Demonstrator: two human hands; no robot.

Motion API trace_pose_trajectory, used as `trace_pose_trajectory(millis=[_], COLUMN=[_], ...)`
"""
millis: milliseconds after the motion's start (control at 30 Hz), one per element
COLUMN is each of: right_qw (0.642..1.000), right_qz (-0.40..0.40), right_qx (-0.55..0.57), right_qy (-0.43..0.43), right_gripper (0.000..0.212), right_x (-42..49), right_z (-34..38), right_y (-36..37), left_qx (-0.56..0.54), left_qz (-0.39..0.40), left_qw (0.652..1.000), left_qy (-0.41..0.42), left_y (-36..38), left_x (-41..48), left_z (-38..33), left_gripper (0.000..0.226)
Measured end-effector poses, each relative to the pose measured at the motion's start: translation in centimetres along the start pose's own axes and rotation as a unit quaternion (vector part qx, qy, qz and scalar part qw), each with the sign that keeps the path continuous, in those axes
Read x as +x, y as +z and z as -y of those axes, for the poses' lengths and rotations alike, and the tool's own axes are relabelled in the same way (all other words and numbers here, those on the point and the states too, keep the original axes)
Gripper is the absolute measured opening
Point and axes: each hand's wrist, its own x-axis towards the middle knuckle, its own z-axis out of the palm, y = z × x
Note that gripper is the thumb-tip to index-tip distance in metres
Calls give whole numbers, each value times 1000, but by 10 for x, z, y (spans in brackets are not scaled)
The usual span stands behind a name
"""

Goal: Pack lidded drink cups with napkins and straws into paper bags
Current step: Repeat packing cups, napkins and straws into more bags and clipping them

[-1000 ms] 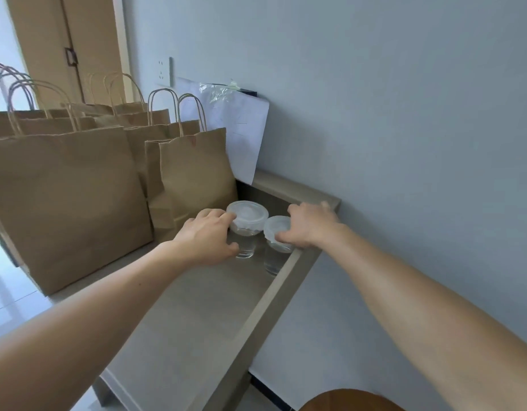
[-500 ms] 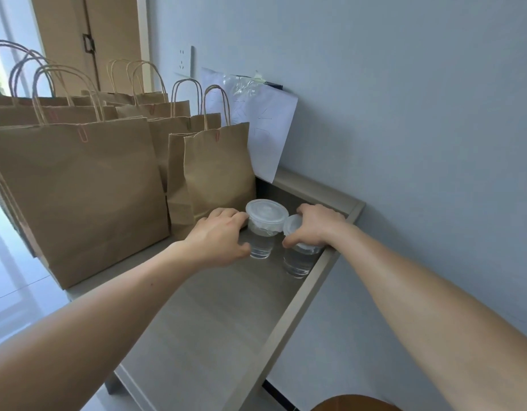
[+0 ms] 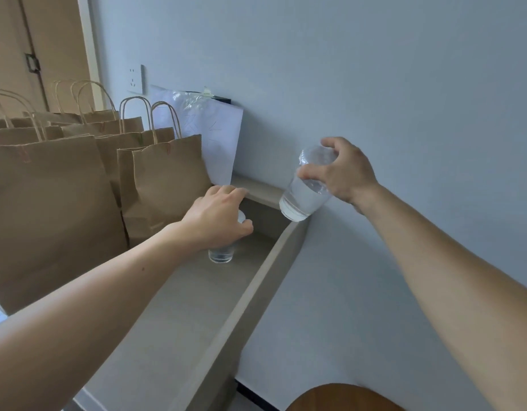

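Note:
My right hand [image 3: 342, 170] grips a clear lidded cup of water [image 3: 303, 197] by its lid and top, holding it tilted in the air above the table's raised right edge. My left hand [image 3: 218, 218] is curled over the top of a second clear lidded cup [image 3: 222, 253], which stands on the grey table [image 3: 179, 307]; only its base and a bit of lid show. Several brown paper bags [image 3: 164, 185] with twisted handles stand at the left, the nearest one just beside my left hand.
The table has a raised rim [image 3: 256, 289] along its right side against the pale wall. A white sheet with clear plastic [image 3: 215, 134] leans on the wall behind the bags. A brown round seat [image 3: 345, 398] shows at the bottom.
My right hand has lifted its cup off the table, up and to the right, tilting it. My left hand has closed over the top of the other cup.

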Motion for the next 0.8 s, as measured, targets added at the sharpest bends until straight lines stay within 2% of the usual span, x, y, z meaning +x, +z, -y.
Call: trace_pose_trajectory(millis=[167,367,567,800], right_qw=[999,993,974,956], right_qz=[-27,11,76,146], right_qx=[-20,-76,-142,-161], right_qy=[20,87,161,195], right_gripper=[87,89,94,95], right_x=[-32,-106,-193,-275], right_z=[-40,-132,-229,-317], right_y=[-53,-92,-115,-128], left_qx=[-3,19,22,21], left_qz=[10,65,150,269], left_qw=[999,993,980,954], left_qy=[51,92,126,128], left_y=[14,57,140,255], left_x=[14,12,-24,-88], left_z=[-55,-135,-217,-296], left_gripper=[70,73,73,74])
